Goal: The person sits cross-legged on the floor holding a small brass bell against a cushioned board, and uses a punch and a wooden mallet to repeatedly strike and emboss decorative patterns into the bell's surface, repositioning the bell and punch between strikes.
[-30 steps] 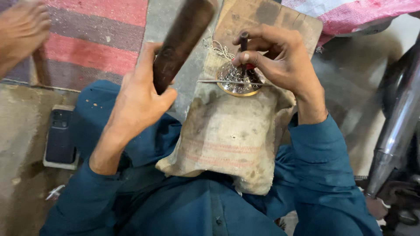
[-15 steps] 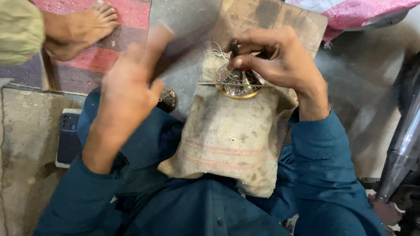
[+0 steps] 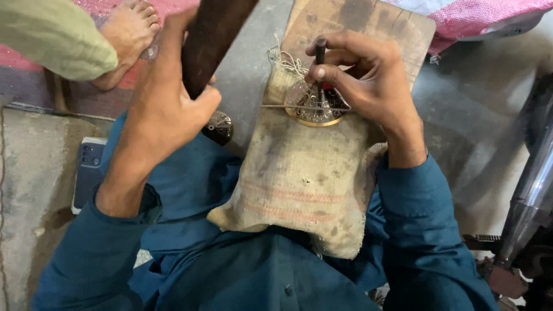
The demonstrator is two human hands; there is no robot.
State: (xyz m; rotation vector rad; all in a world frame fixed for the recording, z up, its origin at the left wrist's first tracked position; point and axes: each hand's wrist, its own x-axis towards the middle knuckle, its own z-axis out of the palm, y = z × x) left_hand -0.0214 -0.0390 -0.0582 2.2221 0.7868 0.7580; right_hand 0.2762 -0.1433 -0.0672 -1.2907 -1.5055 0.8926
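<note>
Concrete floor [image 3: 34, 173] is lying at the far left, and a dark phone [image 3: 87, 173] is resting on it just beside our left sleeve. Above it, another person's bare foot [image 3: 128, 34] is standing on a red and grey mat [image 3: 34, 86], with a green trouser leg [image 3: 52, 37] crossing the corner.

Moving right, we are gripping a dark wooden mallet [image 3: 213, 34] in our left hand [image 3: 164, 109], fingers wrapped tight round the handle, with the head lifted above the work and running out of view at the top. Just below that fist, a small round patterned metal piece [image 3: 219, 126] is lying near our knee.

In the middle, a stained burlap sandbag [image 3: 299, 178] is sitting on our lap, its far end leaning on a wooden board [image 3: 374, 23]. On the bag's upper end, a round brass-rimmed filigree disc [image 3: 314, 106] is lying flat. Our right hand [image 3: 368, 86] is pinching a thin dark punch [image 3: 319, 63] upright on the disc, thumb and fingertips closed round it.

We are judging the work as midway: the disc is already showing openwork, yet how much is left to strike we cannot tell.

At the far right, a shiny metal pipe [image 3: 533, 196] is slanting down.
</note>
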